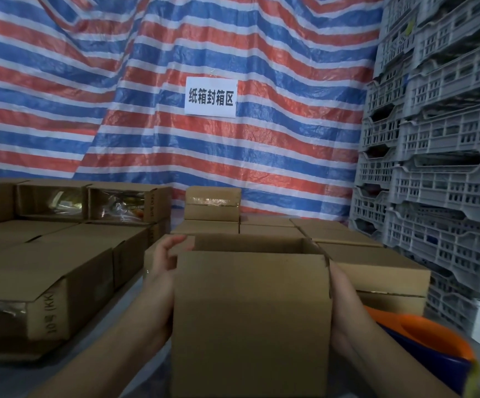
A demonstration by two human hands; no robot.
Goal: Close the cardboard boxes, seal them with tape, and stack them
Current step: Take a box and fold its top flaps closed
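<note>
open box between both hands, mouth up | left hand fingers curled over its left rim | right hand on its right wall, grip hidden

White sign on tarp: "纸箱封箱区". Left box: "10号 (KK)".
</note>
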